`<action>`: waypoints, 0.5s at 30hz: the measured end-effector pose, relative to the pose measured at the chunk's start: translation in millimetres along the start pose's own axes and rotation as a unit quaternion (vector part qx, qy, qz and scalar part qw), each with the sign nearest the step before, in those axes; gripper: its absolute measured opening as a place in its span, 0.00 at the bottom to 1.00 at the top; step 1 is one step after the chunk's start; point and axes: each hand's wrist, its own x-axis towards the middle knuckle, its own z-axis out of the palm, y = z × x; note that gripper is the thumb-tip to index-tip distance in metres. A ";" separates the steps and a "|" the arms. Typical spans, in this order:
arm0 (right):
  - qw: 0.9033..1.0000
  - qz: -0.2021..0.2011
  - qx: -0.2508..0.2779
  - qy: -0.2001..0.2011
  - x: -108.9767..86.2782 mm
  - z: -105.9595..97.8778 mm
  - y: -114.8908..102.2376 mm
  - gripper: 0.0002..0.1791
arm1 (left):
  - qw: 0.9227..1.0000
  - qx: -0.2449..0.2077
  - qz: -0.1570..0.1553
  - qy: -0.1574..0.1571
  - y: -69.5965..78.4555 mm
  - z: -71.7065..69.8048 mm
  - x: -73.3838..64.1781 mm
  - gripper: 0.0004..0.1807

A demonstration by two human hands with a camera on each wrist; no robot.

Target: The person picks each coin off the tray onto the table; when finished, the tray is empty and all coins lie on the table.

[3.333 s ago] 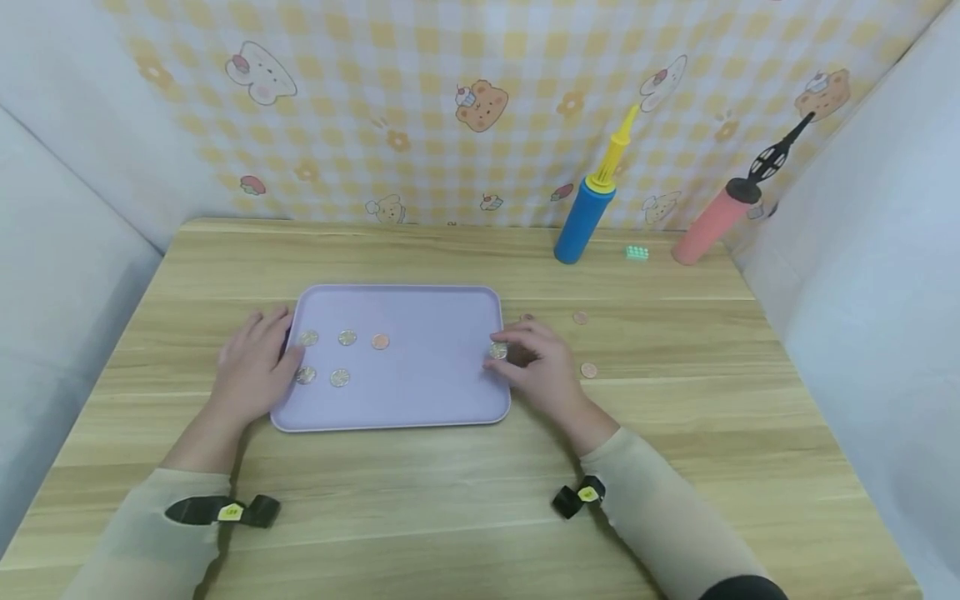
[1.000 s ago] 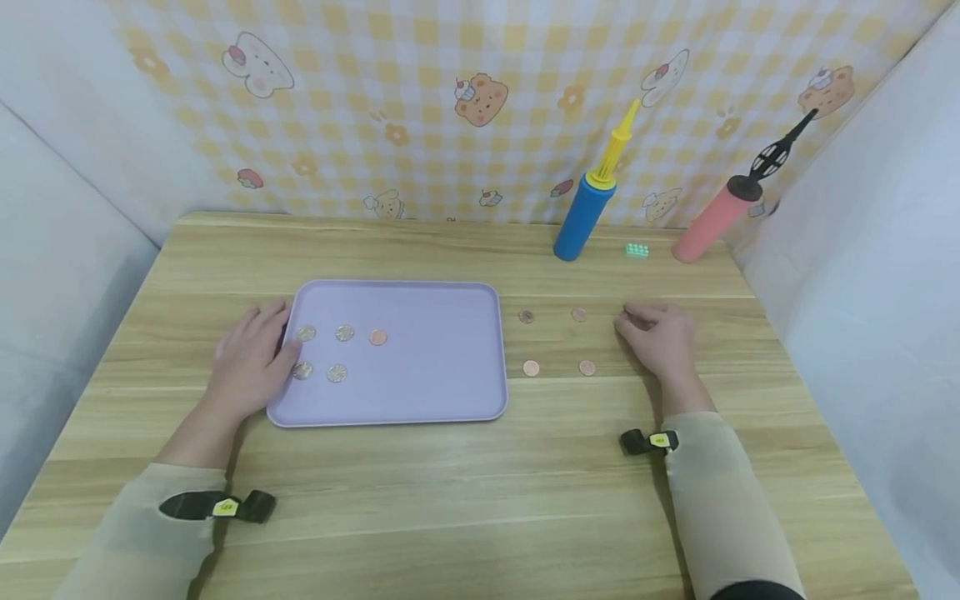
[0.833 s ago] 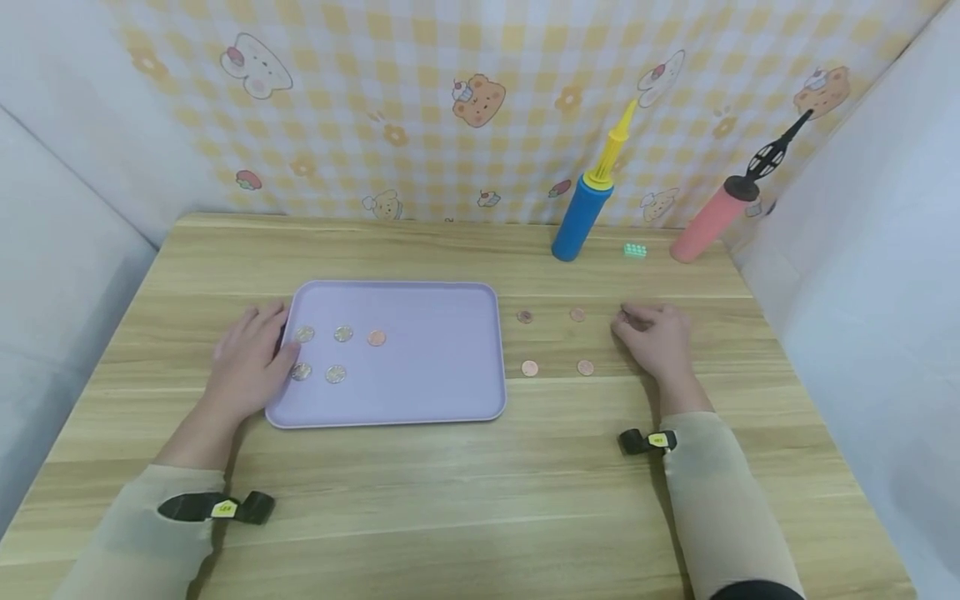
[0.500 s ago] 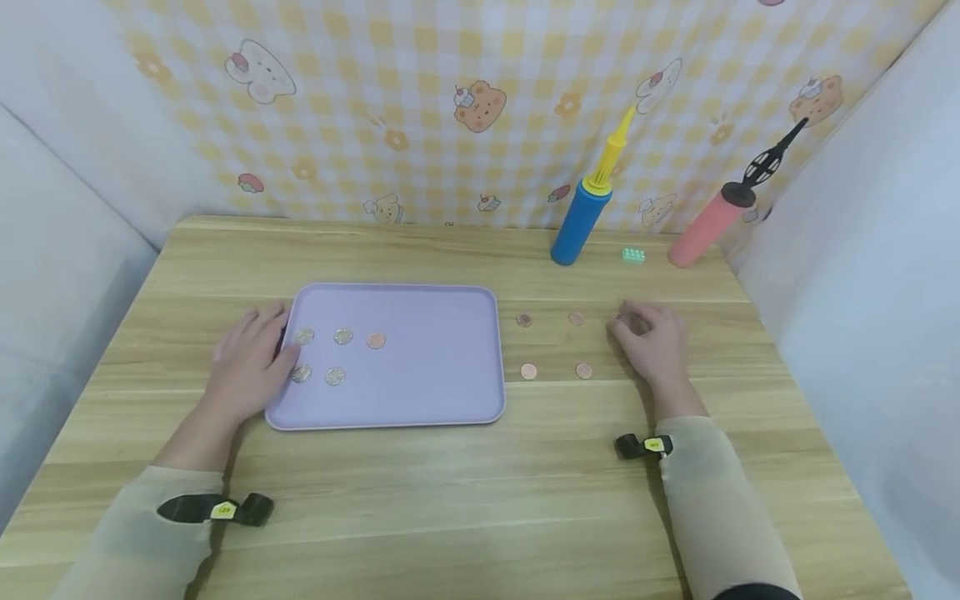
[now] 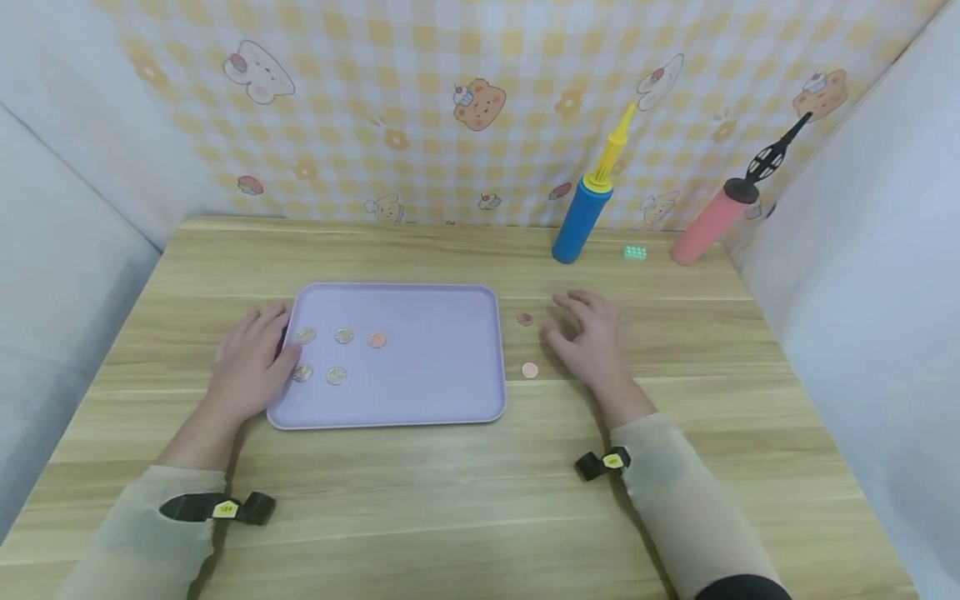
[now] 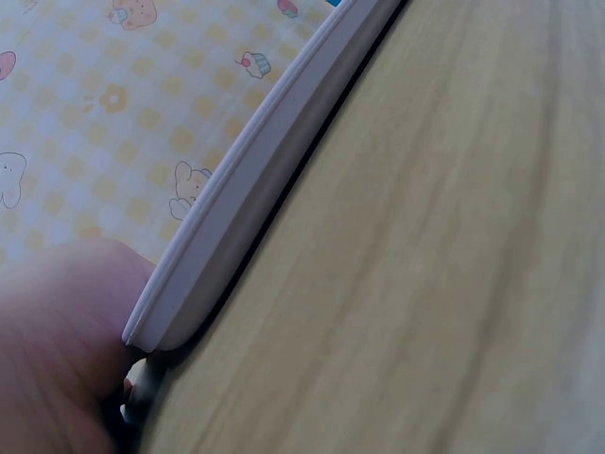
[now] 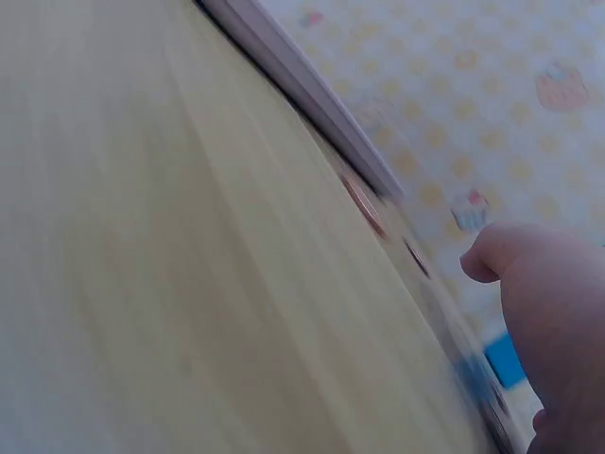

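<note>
My left hand (image 5: 251, 367) rests at the left edge of a lilac tray (image 5: 420, 400), its thumb over the rim and its fingers stretched along the outside. Several silver coins (image 5: 337, 376) and one copper coin (image 5: 377, 340) lie in the tray's left half. Right of the tray, my right hand (image 5: 592, 342) hovers over the table, thumb and fingers apart with nothing visible between them. Just left of it lie a dark copper coin (image 5: 525, 319) and a brighter copper penny (image 5: 530, 370). A faint coin (image 5: 626, 318) shows beyond its right side. The hand hides the table below it.
A blue pump with a yellow nozzle (image 5: 581, 221) and a pink pump with a black nozzle (image 5: 708, 225) stand at the back right. Between them sits a small mint toy brick (image 5: 635, 252). A yellow checked cloth (image 5: 420, 167) hangs behind the wooden table (image 5: 420, 500).
My right hand carried a silver coin from the tray's right edge to the table's right, then moved back left with thumb and fingers spread, covering two copper coins. The left hand stayed.
</note>
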 end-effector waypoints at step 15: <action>0.997 -0.063 -0.025 -0.036 2.6 52.9 -81.0 0.24 | 1.000 -0.004 0.000 0.008 -0.7 0.3 -2.0 0.33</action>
